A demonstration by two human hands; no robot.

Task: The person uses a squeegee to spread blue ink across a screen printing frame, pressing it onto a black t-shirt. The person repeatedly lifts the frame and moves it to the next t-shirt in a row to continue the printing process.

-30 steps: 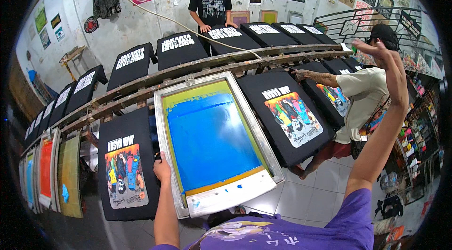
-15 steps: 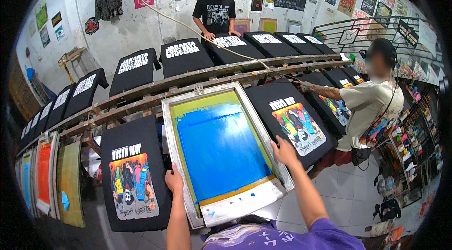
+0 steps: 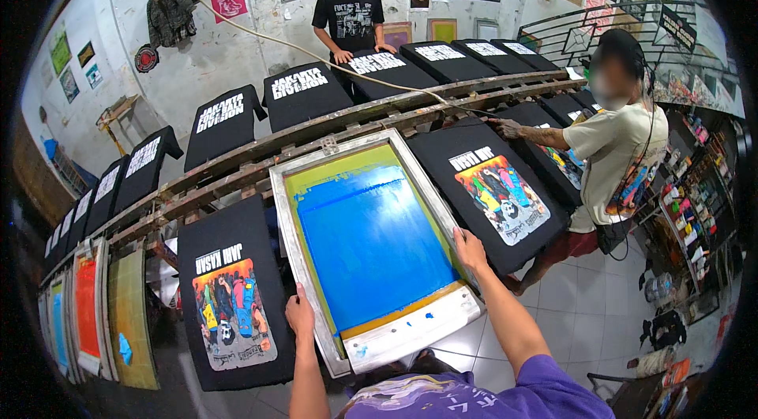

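Between my arms lies a screen-printing frame (image 3: 284,206), its pale worn rim around a yellow-green mesh covered mostly in blue ink (image 3: 367,241). My left hand (image 3: 300,315) is closed on the frame's left side near the lower end. On the opposite side, my right hand (image 3: 470,251) grips the rim, thumb along the top. The frame tilts slightly, its far end at the wooden rail. What lies beneath it is hidden. Black shirts with colourful prints flank it: one shirt (image 3: 217,233) by my left hand, another shirt (image 3: 434,150) by my right.
Long wooden rails (image 3: 237,170) run across, with a row of black shirts (image 3: 304,95) printed in white beyond. Used screens (image 3: 130,316) lean at the left. One person (image 3: 351,20) stands behind the far row; another person (image 3: 624,135) works at the right near a bottle shelf (image 3: 687,214).
The view has tilted slightly. Both hands keep hold of the screen-printing frame, which has shifted only a little. The person at the back has turned their head.
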